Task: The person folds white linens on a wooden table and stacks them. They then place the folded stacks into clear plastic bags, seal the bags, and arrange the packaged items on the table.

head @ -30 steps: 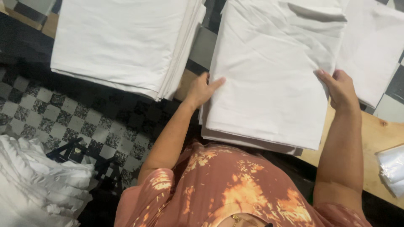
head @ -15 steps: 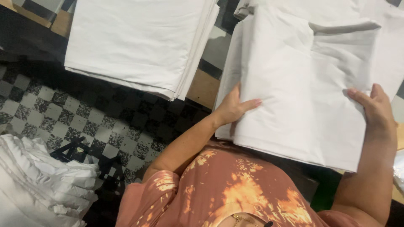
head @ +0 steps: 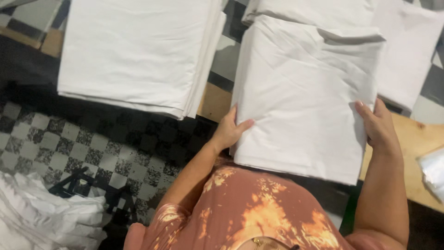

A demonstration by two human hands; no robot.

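A folded white cloth (head: 305, 97) lies in front of me, its near edge hanging past the wooden table (head: 416, 139). My left hand (head: 230, 131) grips its left edge with the thumb on top. At the right edge my right hand (head: 378, 125) holds the cloth, fingers laid over the fabric. A second folded white piece (head: 407, 51) lies under and behind it at the right.
A thick stack of folded white cloths (head: 138, 51) sits at the left on the table. Crumpled white fabric (head: 41, 217) is heaped at the lower left over a checkered floor (head: 83, 148). A clear plastic bag (head: 432, 171) lies at the right edge.
The held cloth has come off the table's stack toward me and both hands have slid nearer my body. The view has shifted, so the left stack sits more to the right.
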